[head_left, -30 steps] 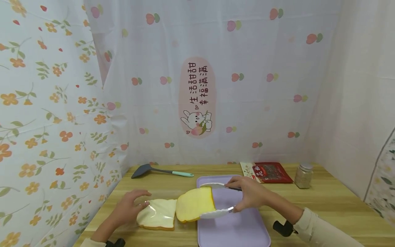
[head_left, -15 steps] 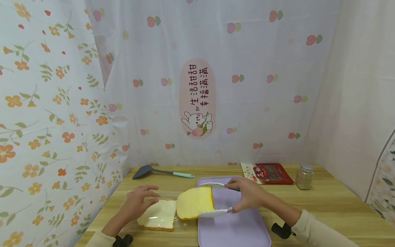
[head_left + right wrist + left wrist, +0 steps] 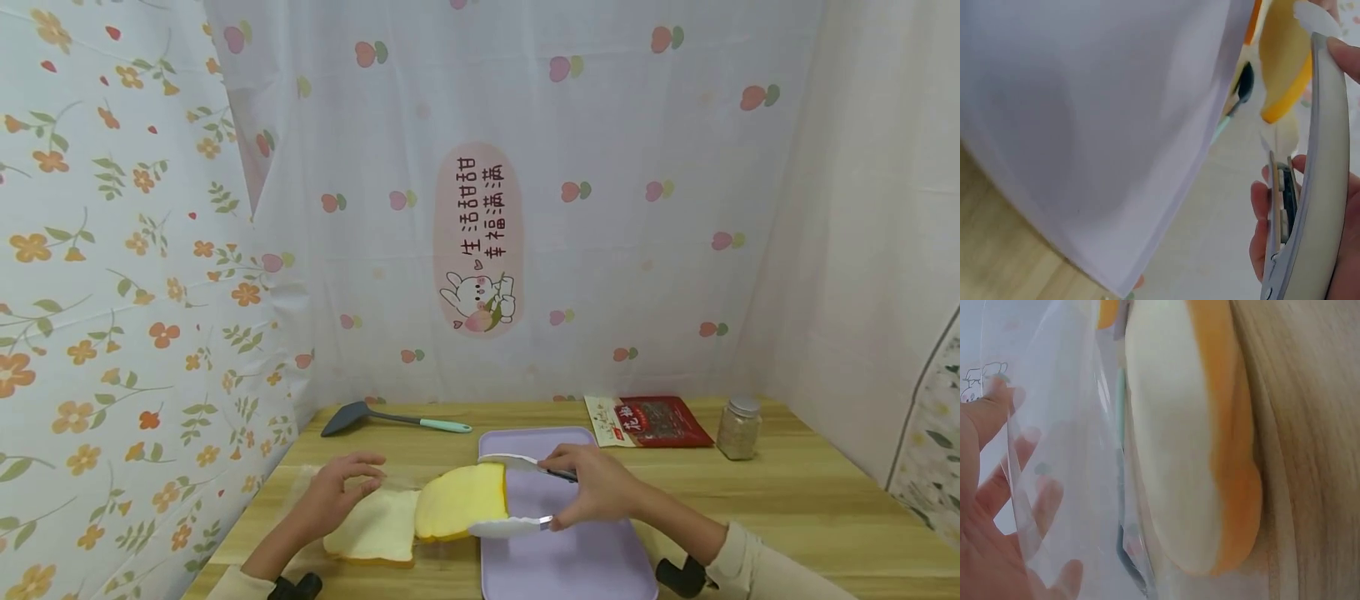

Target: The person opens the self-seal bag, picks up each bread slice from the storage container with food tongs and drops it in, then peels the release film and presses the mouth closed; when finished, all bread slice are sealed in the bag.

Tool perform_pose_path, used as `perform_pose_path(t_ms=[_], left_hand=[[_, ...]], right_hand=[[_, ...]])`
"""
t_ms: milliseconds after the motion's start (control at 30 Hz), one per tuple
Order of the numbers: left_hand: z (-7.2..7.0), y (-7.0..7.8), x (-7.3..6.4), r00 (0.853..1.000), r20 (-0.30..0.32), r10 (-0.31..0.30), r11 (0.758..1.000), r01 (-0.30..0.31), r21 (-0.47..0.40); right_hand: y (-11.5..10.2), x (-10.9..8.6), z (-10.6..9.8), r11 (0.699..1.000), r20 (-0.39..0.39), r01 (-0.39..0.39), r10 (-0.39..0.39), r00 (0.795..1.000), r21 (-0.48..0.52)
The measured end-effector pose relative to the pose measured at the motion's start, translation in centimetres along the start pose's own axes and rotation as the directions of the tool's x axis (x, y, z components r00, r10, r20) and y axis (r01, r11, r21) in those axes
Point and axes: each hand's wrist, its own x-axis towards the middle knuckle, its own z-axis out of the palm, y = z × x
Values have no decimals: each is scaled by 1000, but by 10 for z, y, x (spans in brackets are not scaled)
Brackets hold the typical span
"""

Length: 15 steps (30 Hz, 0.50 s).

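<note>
My right hand [image 3: 600,487] grips white-tipped tongs [image 3: 506,527], which hold a thick yellow bread slice [image 3: 459,502] over the left rim of the purple tray [image 3: 573,562]. The yellow slice's left edge meets the right side of a pale bread slice [image 3: 371,527] on the table. My left hand [image 3: 330,500] is at the pale slice's upper left. In the left wrist view its fingers are spread against clear plastic film [image 3: 1075,456], raised beside the pale slice; some fingers show through it. The right wrist view shows the tongs' handle along my palm.
A spatula [image 3: 397,416] with a mint handle lies at the back left. At the back right are a red spice packet [image 3: 660,421] and a lidded glass jar [image 3: 739,429]. Floral curtains [image 3: 397,250] enclose the table [image 3: 720,500].
My left hand has shifted up and right, then held there. The shiny film over the pale slice has lifted away from it. The tongs and yellow slice have moved slightly left.
</note>
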Motion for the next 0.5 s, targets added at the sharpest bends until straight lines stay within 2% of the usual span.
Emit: perform_pose_path(t_ms=[167,333,500], left_hand=[[-1,3,-2,998,-41,-38,999,36,-35],[-1,5,-2,996,-82,-35,998,31,-50],[-2,3,-4,998,-61,-16,997,12,-75]], right_hand=[[5,-3,-3,998,32,-13,11,999,56],[8,-5,-8,988,79,-14,1,997,157],[5,-1,-9,982,116,-40,19,993,185]])
